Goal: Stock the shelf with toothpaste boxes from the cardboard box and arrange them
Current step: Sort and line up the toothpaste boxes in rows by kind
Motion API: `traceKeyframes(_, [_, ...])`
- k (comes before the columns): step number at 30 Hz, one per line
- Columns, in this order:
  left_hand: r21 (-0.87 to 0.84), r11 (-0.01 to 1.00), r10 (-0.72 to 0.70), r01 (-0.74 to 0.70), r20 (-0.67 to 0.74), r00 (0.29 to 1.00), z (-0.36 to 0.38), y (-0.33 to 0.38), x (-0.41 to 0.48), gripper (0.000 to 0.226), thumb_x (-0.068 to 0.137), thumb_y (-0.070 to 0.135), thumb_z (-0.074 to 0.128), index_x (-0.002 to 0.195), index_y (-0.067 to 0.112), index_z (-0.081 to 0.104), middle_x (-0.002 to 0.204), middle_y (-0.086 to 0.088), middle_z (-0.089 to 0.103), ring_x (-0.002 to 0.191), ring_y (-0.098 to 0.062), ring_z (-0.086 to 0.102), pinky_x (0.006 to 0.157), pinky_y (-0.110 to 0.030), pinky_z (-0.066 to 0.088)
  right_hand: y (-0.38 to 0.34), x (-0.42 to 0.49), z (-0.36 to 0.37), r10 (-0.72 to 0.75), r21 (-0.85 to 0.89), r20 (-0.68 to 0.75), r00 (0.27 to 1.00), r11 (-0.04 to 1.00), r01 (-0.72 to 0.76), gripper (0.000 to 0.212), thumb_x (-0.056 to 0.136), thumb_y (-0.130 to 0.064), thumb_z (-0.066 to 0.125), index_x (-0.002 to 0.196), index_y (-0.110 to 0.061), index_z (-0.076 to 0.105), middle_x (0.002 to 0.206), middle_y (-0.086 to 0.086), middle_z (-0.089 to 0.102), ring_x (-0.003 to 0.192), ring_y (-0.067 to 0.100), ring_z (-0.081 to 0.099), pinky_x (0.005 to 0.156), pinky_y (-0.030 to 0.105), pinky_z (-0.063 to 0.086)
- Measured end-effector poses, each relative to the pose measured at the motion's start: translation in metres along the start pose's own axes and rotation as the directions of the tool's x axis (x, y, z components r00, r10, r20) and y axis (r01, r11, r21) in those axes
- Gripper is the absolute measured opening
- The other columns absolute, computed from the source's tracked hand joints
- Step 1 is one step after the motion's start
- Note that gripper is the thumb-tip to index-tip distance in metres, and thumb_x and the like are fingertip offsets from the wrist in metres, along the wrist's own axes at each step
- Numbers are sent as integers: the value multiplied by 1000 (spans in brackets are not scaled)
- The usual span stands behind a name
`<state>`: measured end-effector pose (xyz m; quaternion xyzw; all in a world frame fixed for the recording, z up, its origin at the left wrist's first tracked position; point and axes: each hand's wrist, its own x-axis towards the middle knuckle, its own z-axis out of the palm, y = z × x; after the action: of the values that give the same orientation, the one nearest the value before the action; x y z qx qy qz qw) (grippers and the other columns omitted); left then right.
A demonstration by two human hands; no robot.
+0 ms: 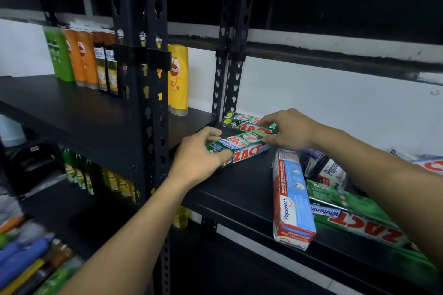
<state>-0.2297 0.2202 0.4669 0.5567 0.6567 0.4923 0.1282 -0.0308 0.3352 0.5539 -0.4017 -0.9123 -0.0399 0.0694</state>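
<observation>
The person is working at the black shelf board (239, 189) of a dark slotted-metal rack, and both hands are meeting on one long green cardboard toothpaste box with red lettering (242, 148). That box is lying flat near the left end of the board, angled slightly, just in front of a second green toothpaste box (242, 122) of the same kind lying closer to the white wall.

The left hand (201, 155) is clamping the near-left end of the front box, thumb pressing on the front face and fingers curling over the top. The right hand (287, 129) is pinching at the far-right end, fingertips drawn together where the two green boxes come close; whether it is touching both boxes cannot be told.

Further right, well apart from the hands, a long red-and-blue toothpaste carton (292, 201) is lying with one end at the front edge, beside a loose heap of green and white toothpaste boxes (347, 211). The cardboard supply box is not in view. A row of coloured shampoo bottles (96, 62) is standing on the neighbouring shelf.

Such a box is likely light and fairly stiff along its length, but thin-walled, so hard squeezing in the middle could dent it. Its printed surface is probably smooth and may slide easily on the board. Holding it at both ends, as the hands are doing, is probably giving the best control for squaring it against its neighbour.
</observation>
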Motion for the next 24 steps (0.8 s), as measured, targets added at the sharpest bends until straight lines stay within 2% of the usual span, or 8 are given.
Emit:
traceKeyframes(6, [-15,1000,-7,7,10,1000,-1,3,-1,56,56,57,56,108,38,62,109,21,68,100,0,63,85,-36,57,6,10,5,43,100,105,994,994,-54,49,90,-37,65,137,-28,53,139,-3,56,107,10,50,88,25,35])
traceKeyframes(8, [-14,1000,-9,9,3,1000,-2,3,-2,57,56,58,56,108,36,63,109,20,68,100,0,63,84,-36,57,9,10,6,70,141,152,986,986,-91,47,91,-38,63,136,-28,54,140,-4,55,113,13,52,91,27,37])
traceKeyframes(10, [-11,1000,-12,12,-7,1000,-2,2,-1,55,58,57,59,108,35,64,109,19,68,99,-1,63,83,-36,57,13,10,8,106,194,183,977,971,-141,47,91,-42,63,135,-29,55,138,-5,56,115,15,53,91,28,37])
traceKeyframes(13, [0,1000,-20,20,-38,999,-1,-1,0,46,67,49,69,110,32,63,109,17,66,96,-1,62,80,-33,58,19,10,10,129,261,160,979,951,-168,46,88,-46,65,131,-28,59,131,-6,61,108,13,55,87,28,38])
traceKeyframes(16, [34,999,-5,8,-84,996,1,-3,2,41,73,42,73,110,28,64,107,15,65,95,-1,60,76,-22,52,29,19,8,146,170,29,989,974,-148,42,91,-40,65,129,-23,60,131,0,61,103,13,56,86,25,37])
traceKeyframes(18, [60,998,23,-17,-108,994,2,-5,3,37,73,41,72,107,27,65,106,14,63,95,-2,58,77,-21,49,36,29,7,160,94,-6,987,983,-159,41,93,-34,62,131,-20,58,135,4,60,109,17,58,88,25,38])
traceKeyframes(21, [66,997,50,-43,-114,992,3,-7,5,29,74,40,70,100,28,65,103,15,61,93,-1,57,75,-20,46,47,43,9,197,14,28,980,980,-197,41,95,-28,60,135,-18,54,139,7,56,119,23,55,95,29,40])
traceKeyframes(24, [57,997,66,-60,-123,990,4,-7,5,27,71,44,63,94,30,65,97,14,59,89,4,55,68,-15,40,56,52,16,221,-4,123,967,975,-222,51,92,-31,65,139,-18,50,140,7,54,123,26,53,98,32,39])
